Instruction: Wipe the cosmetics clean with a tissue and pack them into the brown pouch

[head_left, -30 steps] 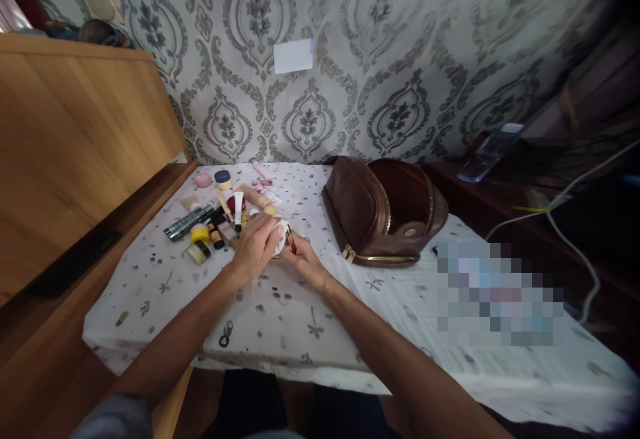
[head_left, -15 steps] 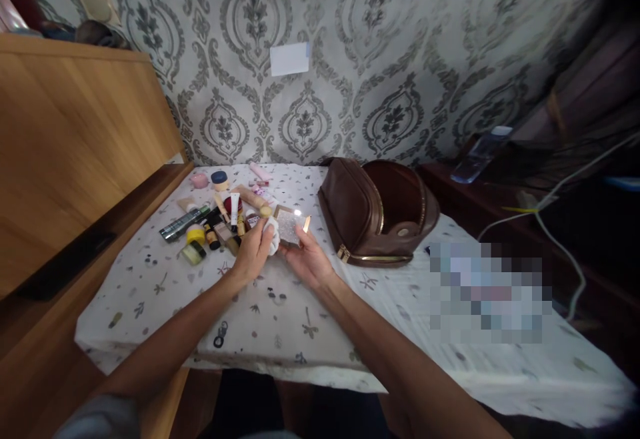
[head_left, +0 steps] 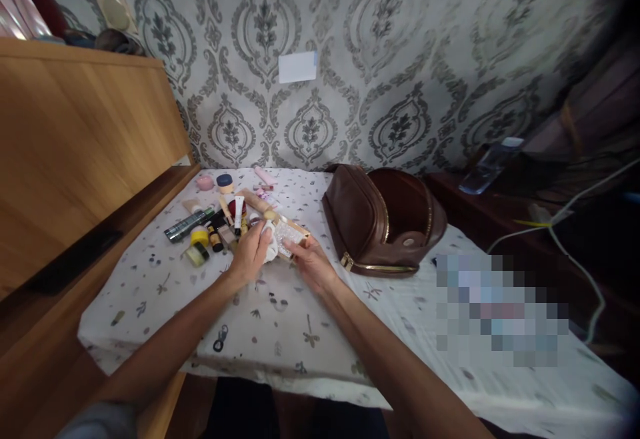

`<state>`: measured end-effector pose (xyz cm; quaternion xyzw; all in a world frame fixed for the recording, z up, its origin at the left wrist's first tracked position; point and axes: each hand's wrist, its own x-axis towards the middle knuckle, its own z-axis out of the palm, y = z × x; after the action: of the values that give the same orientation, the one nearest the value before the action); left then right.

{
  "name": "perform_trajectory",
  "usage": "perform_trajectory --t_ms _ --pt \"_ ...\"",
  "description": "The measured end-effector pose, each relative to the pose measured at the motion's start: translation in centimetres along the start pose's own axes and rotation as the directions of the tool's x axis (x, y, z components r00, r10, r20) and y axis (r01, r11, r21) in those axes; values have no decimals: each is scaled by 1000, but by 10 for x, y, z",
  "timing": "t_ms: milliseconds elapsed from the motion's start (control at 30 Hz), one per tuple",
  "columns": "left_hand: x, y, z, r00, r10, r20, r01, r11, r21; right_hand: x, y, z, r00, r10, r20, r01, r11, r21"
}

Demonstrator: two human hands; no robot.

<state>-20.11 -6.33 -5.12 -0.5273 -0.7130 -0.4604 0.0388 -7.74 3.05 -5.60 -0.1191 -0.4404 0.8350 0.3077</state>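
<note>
My left hand (head_left: 247, 253) is closed on a crumpled white wipe or tissue (head_left: 271, 244), pressed near the left side of a flat case. That case (head_left: 290, 231) has a glittery silver face and gold-coloured edges, perhaps a makeup palette. Its right side is gripped by my right hand (head_left: 316, 263), thumb on the face and fingers beneath. Just left of my hands lie cosmetics: a white tube (head_left: 239, 213), a yellow-lidded jar (head_left: 199, 236), a pale green jar (head_left: 195, 254) and several small bottles. A brown cosmetic bag (head_left: 354, 217) stands gaping to the right.
Farther back on the patterned cloth (head_left: 270, 332) are a pink jar (head_left: 205, 182), a blue-lidded jar (head_left: 225, 183) and a pink tube (head_left: 265, 175). A wooden panel (head_left: 85, 112) borders the left. At right are a clear bottle (head_left: 485, 171), a white cable (head_left: 575, 252) and a blurred-out patch.
The glittery case has tilted and turned in my hands, its bright glare gone. My right thumb has slid lower and left on it. The whole view has shifted slightly.
</note>
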Motion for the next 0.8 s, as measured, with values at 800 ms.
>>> perform_trajectory --t_ms 800 --pt "5 -1 -12 986 -166 0 156 929 -336 -4 -1 2 991 112 -71 -111 994 22"
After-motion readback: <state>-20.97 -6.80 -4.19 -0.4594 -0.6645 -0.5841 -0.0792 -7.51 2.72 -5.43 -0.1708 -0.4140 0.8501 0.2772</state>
